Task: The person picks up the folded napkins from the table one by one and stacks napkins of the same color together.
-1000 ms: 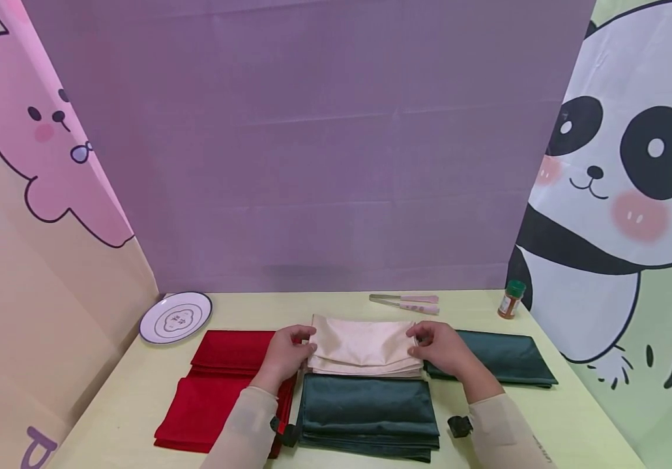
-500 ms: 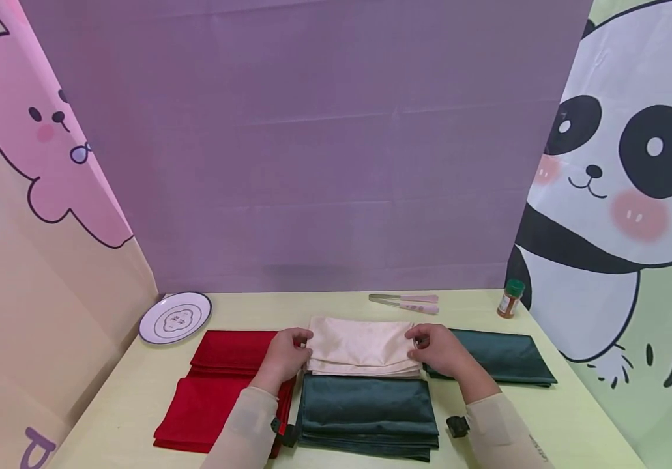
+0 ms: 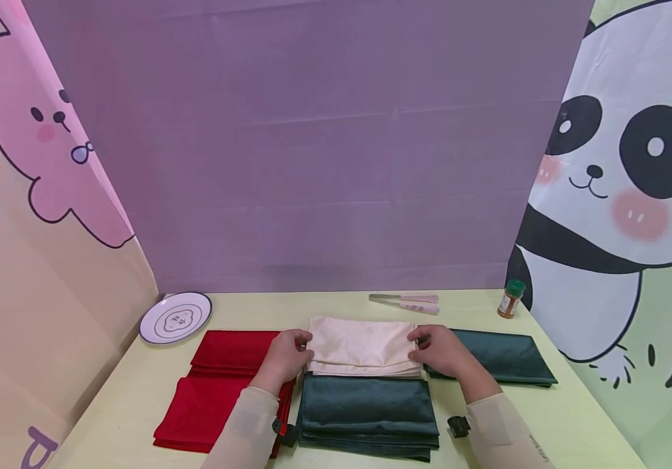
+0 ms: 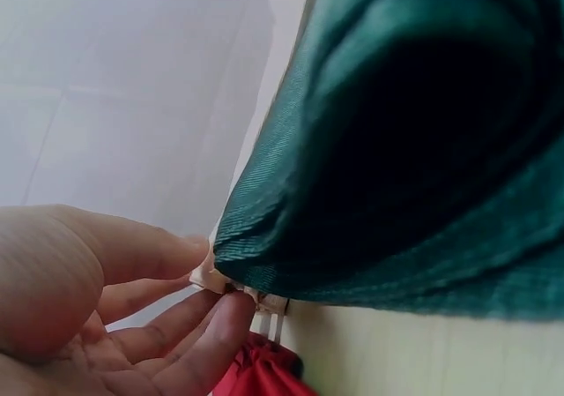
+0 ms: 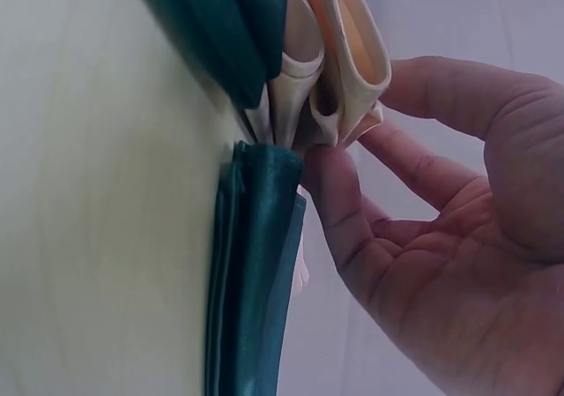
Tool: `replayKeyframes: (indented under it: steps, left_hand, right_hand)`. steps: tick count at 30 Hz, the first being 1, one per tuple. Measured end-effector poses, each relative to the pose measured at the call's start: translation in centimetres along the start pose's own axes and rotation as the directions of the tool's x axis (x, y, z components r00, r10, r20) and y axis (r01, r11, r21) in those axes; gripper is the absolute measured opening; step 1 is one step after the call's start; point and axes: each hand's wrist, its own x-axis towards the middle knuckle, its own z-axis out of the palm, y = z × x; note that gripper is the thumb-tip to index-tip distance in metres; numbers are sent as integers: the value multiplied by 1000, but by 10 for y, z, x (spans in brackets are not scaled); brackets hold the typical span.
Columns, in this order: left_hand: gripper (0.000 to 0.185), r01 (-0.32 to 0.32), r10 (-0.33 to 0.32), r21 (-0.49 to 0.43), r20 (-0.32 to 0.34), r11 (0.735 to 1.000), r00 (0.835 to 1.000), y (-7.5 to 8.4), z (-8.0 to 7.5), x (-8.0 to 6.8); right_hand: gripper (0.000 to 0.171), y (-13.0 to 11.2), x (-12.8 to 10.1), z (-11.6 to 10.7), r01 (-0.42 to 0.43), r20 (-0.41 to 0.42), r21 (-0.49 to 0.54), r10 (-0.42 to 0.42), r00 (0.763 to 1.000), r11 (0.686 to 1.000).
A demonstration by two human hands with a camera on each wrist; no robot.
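Left hand and right hand stand at opposite short ends of a folded cream cloth lying on the surface. Each hand pinches its end: in the right wrist view the thumb lies over the top fold while the fingers press against the stacked edges, which fan apart into several layers. In the left wrist view the fingers meet the cream edges from below with the thumb above. A two-ended hold of this kind would, in my judgement, keep the layers together and the fold square.

Just nearer the person than the fingers lies a folded green cloth, its far edge touching the cream cloth. A second green cloth lies just outside the right fingers, partly under that hand. Two red cloths lie outside the left fingers, the forearm crossing them.

Beyond the fingers, well apart: a plate at far left, tongs toward the backdrop, a small jar at far right.
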Motion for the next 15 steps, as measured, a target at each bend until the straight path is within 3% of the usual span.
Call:
replayKeyframes:
  steps: [15]
  left_hand:
    - [47,-26,27,28,-27,999,999,-5,-2,2]
  right_hand:
    - [33,5,3,0,-4,-16,-11,4,1000,1000]
